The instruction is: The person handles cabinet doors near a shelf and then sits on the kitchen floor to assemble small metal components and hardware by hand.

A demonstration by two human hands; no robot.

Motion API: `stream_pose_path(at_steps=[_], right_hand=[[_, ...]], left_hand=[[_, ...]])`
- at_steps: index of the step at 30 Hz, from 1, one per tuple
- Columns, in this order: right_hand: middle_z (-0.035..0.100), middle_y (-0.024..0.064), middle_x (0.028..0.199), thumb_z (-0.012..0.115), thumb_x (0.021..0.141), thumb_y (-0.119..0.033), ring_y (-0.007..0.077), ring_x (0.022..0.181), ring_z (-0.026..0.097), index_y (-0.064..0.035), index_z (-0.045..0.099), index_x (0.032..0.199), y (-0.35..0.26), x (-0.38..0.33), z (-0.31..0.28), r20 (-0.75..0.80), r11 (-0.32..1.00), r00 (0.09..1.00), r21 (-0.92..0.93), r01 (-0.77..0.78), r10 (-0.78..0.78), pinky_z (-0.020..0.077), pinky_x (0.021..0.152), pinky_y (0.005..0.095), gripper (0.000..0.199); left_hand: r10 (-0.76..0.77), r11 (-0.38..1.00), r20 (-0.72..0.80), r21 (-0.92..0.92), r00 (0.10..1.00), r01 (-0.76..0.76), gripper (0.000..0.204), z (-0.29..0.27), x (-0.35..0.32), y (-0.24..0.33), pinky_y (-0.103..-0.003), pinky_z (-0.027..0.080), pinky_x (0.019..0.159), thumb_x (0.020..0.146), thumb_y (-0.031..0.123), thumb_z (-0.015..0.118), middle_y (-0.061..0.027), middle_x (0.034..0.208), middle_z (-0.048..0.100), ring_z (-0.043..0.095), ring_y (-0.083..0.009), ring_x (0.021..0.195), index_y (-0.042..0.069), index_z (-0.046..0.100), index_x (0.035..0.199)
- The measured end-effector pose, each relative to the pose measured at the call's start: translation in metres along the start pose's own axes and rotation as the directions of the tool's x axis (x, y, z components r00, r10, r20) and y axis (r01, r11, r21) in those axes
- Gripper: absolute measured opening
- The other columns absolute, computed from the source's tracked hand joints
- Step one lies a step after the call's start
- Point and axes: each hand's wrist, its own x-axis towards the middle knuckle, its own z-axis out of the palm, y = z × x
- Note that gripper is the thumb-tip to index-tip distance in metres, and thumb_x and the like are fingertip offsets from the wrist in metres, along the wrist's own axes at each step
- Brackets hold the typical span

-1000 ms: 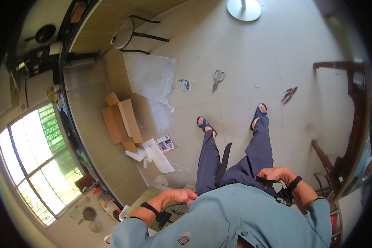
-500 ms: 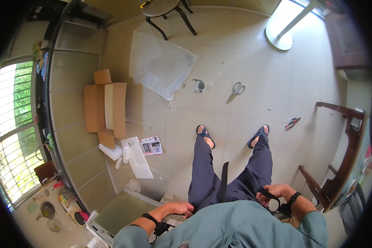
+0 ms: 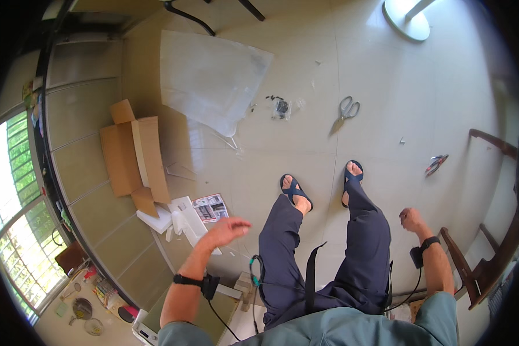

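My left hand (image 3: 228, 229) is raised in front of my left leg, its fingers stretched out and nothing in them. Out to the right of my legs, my right hand (image 3: 410, 219) hangs with its fingers curled in; no object shows in it. Each wrist wears a black strap with a small box, and a black cable (image 3: 222, 320) runs from the left one toward my waist. A black strap (image 3: 312, 271) dangles between my thighs. By my left thigh hangs a looped dark cable (image 3: 256, 271) with green bands.
On the floor lie scissors (image 3: 346, 109), pliers (image 3: 437, 165), a small bag of dark parts (image 3: 281, 109), a translucent sheet (image 3: 213, 75), an open cardboard box (image 3: 121, 158), white foam (image 3: 190, 222) and a printed leaflet (image 3: 211, 207). Dark wooden furniture (image 3: 484, 268) stands at right.
Both hands have left my waist, where the right one was at a black strap, and moved forward and outward. My feet have shifted closer together and the view has turned slightly.
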Motion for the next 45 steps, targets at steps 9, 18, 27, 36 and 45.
stream_pose_path(at_steps=[9, 18, 27, 36, 45], right_hand=[[0.058, 0.0098, 0.062, 0.047, 0.090, -0.011, 0.0199, 0.052, 0.064, 0.0037, 0.062, 0.092, 0.077, 0.157, 0.015, -0.295, 0.982, 0.954, 0.191, 0.004, 0.054, 0.0497, 0.045, 0.0320, 0.021], [0.059, 0.0193, 0.080, 0.045, 0.087, -0.012, 0.0348, 0.080, 0.059, -0.0002, 0.058, 0.090, 0.364, 0.258, -0.028, -0.705, 0.965, 0.660, -0.169, 0.200, -0.260, 0.0463, 0.070, 0.0443, 0.018], [0.054, 0.0161, 0.067, 0.046, 0.091, -0.015, 0.0289, 0.060, 0.057, -0.0029, 0.061, 0.095, 0.328, 0.325, -0.044, -0.733, 0.982, 0.654, 0.105, -0.160, 0.185, 0.0470, 0.062, 0.0411, 0.020], [0.060, 0.0242, 0.081, 0.049, 0.091, -0.016, 0.0405, 0.077, 0.059, 0.0024, 0.060, 0.090, 0.150, 0.364, 0.015, -0.775, 0.995, 0.631, -0.085, -0.044, -0.038, 0.0459, 0.070, 0.0459, 0.021], [0.063, 0.0074, 0.065, 0.050, 0.090, -0.017, 0.0142, 0.052, 0.060, -0.0007, 0.068, 0.099, 0.182, 0.405, 0.042, -0.838, 0.927, 0.451, 0.370, 0.053, 0.309, 0.0495, 0.050, 0.0291, 0.026]], left_hand=[[0.185, 0.884, -0.301, 0.467, 0.935, -0.024, 0.031, -0.075, 0.231, 0.039, -0.035, 0.052, 0.080, 0.081, 0.024, 0.065, -0.0154, 0.094, 0.071, 0.067, -0.0269, 0.088, 0.003, 0.068, 0.104], [0.205, 0.785, -0.447, 0.607, 0.871, 0.126, 0.028, -0.137, 0.418, 0.018, -0.035, 0.052, 0.083, 0.078, 0.020, 0.067, -0.0159, 0.098, 0.070, 0.067, -0.0271, 0.093, 0.004, 0.070, 0.100], [0.673, 0.691, -0.613, 0.721, 0.415, -0.055, 0.024, -0.163, 0.519, 0.005, -0.040, 0.051, 0.083, 0.077, 0.006, 0.054, -0.0164, 0.098, 0.066, 0.063, -0.0332, 0.094, 0.006, 0.068, 0.097], [0.455, 0.420, -0.452, 0.869, 0.767, 0.262, 0.019, -0.163, 0.549, 0.023, -0.045, 0.050, 0.084, 0.076, 0.008, 0.054, -0.0217, 0.095, 0.065, 0.061, -0.0373, 0.097, 0.006, 0.066, 0.091], [0.368, 0.928, -0.592, 0.282, 0.717, -0.243, 0.020, -0.175, 0.505, 0.064, -0.028, 0.054, 0.045, 0.078, -0.003, 0.059, -0.0103, 0.074, 0.063, 0.062, -0.0154, 0.052, -0.004, 0.061, 0.098]])
